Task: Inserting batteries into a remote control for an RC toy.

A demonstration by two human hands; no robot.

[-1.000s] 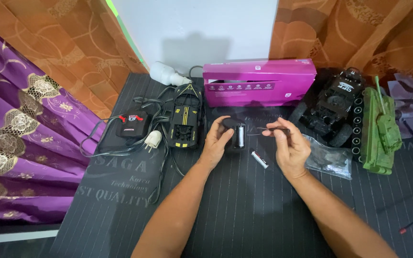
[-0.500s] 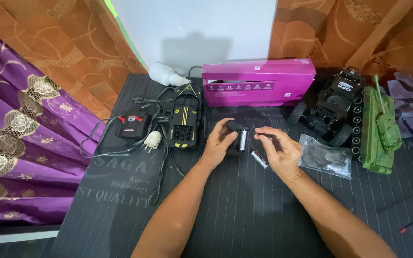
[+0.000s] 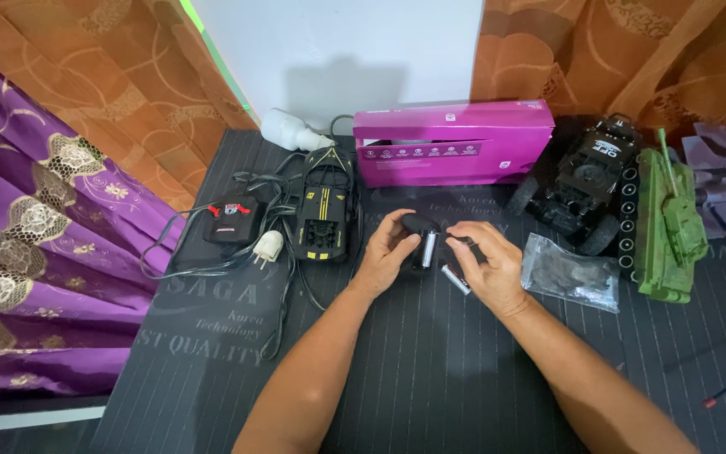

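Hands, left (image 3: 386,252) and right (image 3: 487,265), grip black controller (image 3: 420,244); loose battery (image 3: 455,278) beside; bare mat (image 3: 430,361) nearer.

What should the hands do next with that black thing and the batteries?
Probably pick up the loose battery on the mat and slot it in: the left hand holds the black controller, one battery already sits inside, and the right hand is beside the spare.

Dark striped mat (image 3: 430,370): magenta box (image 3: 454,143), toy cars (image 3: 325,210), green tank (image 3: 670,223), charger (image 3: 230,220).
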